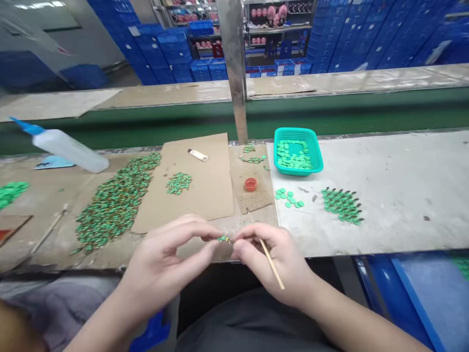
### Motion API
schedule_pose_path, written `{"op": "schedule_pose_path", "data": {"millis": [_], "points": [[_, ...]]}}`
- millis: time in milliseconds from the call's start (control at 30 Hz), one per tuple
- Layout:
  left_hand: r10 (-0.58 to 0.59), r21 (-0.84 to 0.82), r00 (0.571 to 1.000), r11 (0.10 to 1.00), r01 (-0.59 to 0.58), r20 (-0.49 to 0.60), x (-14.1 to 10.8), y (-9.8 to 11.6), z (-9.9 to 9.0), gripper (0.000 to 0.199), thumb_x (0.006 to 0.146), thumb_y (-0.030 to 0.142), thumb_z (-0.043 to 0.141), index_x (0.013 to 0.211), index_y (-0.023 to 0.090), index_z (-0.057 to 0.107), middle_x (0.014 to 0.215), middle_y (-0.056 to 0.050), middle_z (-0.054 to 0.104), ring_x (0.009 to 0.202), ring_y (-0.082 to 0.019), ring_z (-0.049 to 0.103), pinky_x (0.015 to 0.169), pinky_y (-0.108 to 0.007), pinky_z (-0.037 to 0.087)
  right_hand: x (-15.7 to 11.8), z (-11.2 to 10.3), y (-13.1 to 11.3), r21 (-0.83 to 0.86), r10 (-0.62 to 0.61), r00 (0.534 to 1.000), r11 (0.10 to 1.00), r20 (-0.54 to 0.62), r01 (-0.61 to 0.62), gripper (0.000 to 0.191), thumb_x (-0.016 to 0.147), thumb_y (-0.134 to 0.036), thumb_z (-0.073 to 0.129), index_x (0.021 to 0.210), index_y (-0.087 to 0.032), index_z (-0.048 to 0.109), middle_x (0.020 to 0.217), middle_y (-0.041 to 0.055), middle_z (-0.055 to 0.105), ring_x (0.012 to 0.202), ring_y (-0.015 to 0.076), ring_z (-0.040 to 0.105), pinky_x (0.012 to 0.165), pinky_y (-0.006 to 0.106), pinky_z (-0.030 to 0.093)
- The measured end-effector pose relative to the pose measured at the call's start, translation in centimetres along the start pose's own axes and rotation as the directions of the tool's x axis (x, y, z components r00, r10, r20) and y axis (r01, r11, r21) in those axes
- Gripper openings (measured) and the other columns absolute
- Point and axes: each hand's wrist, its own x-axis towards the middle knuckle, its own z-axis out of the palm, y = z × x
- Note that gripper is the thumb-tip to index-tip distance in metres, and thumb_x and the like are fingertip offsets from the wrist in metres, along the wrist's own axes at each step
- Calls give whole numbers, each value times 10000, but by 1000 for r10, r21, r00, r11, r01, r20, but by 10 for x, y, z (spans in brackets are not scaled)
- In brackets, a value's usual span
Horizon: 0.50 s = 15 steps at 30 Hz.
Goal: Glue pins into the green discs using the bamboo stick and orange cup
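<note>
Above the front edge of the bench, my left hand (pixel 170 256) pinches a tiny green piece with a yellow spot (pixel 223 239) between thumb and forefinger. Close to it on the right, my right hand (pixel 276 259) has its fingers closed around a thin wooden stick (pixel 271 264), which slants back over the hand. Whether the right fingertips also touch the green piece, I cannot tell. Behind my hands, a small red cap (pixel 250 184) stands on a brown cardboard strip (pixel 244 195), with some little green pieces (pixel 252 160) at its far end.
Leftward lie a big heap of green-brown pieces (pixel 117 203), a smaller pile (pixel 179 183) on cardboard (pixel 205 195), a glue bottle (pixel 73 149) and another stick (pixel 49 230). At right are a teal basket (pixel 317 161) of green discs, loose discs (pixel 288 196) and rows of assembled pieces (pixel 340 205).
</note>
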Motion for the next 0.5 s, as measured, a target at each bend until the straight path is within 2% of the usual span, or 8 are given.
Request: {"op": "schedule_pose_path", "data": {"millis": [100,167,200,300,367,400,467,500], "points": [[5,-137,1000,990,-9,-29,-8,12,24,192,1017,220,831,1033,366,955,913,12,888,824,-163,863,773,-208,696,-6,0,-2,128,109,992,985,65,-116,207,1051,-401,865,957,-225,811,819,30,845,725,159,717,718,277,584],[-126,-294,991,950,108,-42,-22,11,43,99,996,279,909,992,360,968,887,-9,886,805,-177,868,737,-206,703,-18,-4,2,189,159,979,965,130,-182,267,1056,-432,887,925,-226,780,776,9,806,685,138,645,706,270,541],[-222,-399,974,897,191,-34,-31,9,54,22,982,343,959,968,353,973,877,-22,888,792,-190,875,722,-215,713,-25,-6,4,218,184,970,952,162,-217,303,1063,-461,896,921,-228,764,760,0,787,678,136,628,705,271,532],[-459,-623,888,684,379,38,-62,-1,83,261,912,579,1066,930,331,985,906,-63,910,772,-226,890,696,-255,741,-41,-15,13,211,211,956,944,204,-253,326,1106,-480,882,936,-237,748,761,-7,782,689,147,666,708,274,542],[-531,-640,847,641,423,28,-76,-10,93,374,878,674,1075,927,314,988,961,-85,929,753,-228,887,674,-261,740,-41,-26,20,29,90,987,995,134,-95,245,1136,-399,848,961,-242,775,813,7,817,727,164,715,737,290,567],[-541,-609,841,669,426,-6,-80,-16,94,396,886,692,1064,935,307,988,982,-90,935,747,-223,884,678,-259,742,-37,-32,25,-121,-17,996,992,92,28,191,1144,-345,825,985,-245,793,859,21,841,766,179,742,770,307,586],[-478,-447,871,807,386,-111,-82,-30,90,394,988,690,978,992,297,990,1008,-93,944,759,-216,887,721,-260,758,-22,-43,35,-446,-268,963,862,6,243,101,1144,-266,786,1045,-249,798,948,55,869,866,223,774,872,368,621],[-413,-323,898,880,348,-155,-80,-37,85,386,1063,674,905,1041,297,990,1022,-93,948,784,-219,898,756,-266,771,-12,-47,40,-560,-320,947,784,5,268,69,1145,-230,757,1088,-246,793,1003,81,877,934,253,787,903,394,633]]}}
